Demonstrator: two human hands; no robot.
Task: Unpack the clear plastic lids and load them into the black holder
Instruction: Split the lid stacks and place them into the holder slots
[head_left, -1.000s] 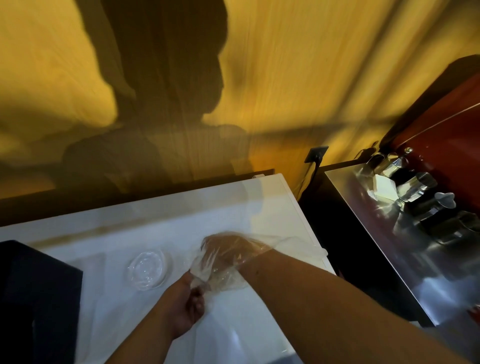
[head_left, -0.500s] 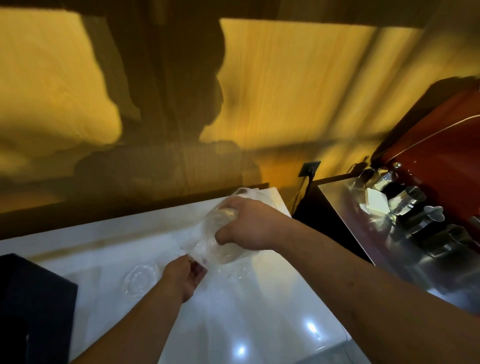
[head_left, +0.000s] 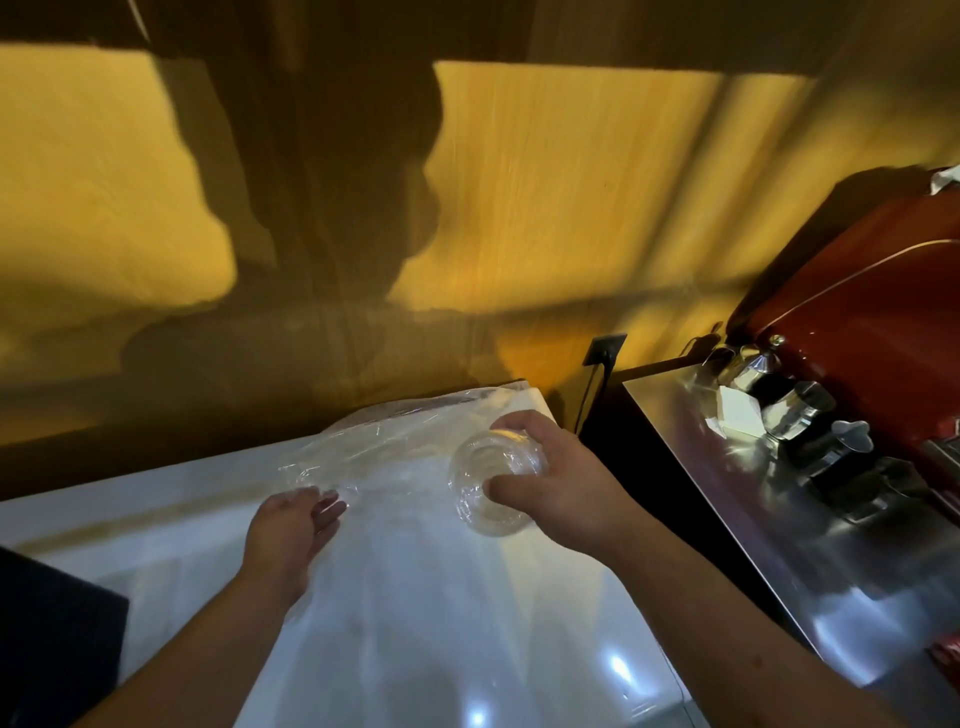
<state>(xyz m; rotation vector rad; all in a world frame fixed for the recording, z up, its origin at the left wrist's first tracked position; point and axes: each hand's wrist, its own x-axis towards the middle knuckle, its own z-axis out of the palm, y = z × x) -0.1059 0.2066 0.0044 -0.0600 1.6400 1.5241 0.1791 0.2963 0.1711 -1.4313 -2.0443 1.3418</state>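
My right hand (head_left: 550, 483) grips a stack of clear plastic lids (head_left: 488, 486), held on its side above the white counter (head_left: 415, 623), out of the bag. The clear plastic bag (head_left: 395, 441) lies crumpled and flat on the counter toward the back edge. My left hand (head_left: 293, 525) rests with fingers spread on the bag's near left part, holding nothing. A black object at the bottom left edge (head_left: 47, 639), possibly the black holder, shows only as a dark corner.
A wood-panelled wall (head_left: 571, 182) stands behind the counter. To the right, across a dark gap (head_left: 649, 467), a steel surface (head_left: 831, 571) carries metal jugs (head_left: 800, 410) in front of a red machine (head_left: 883, 312). A black socket with a cable (head_left: 605, 351) sits on the wall.
My right hand has drawn the lid stack out of the bag and moved it right. My left hand let go of the bag's edge and opened flat. The single loose lid is out of sight.
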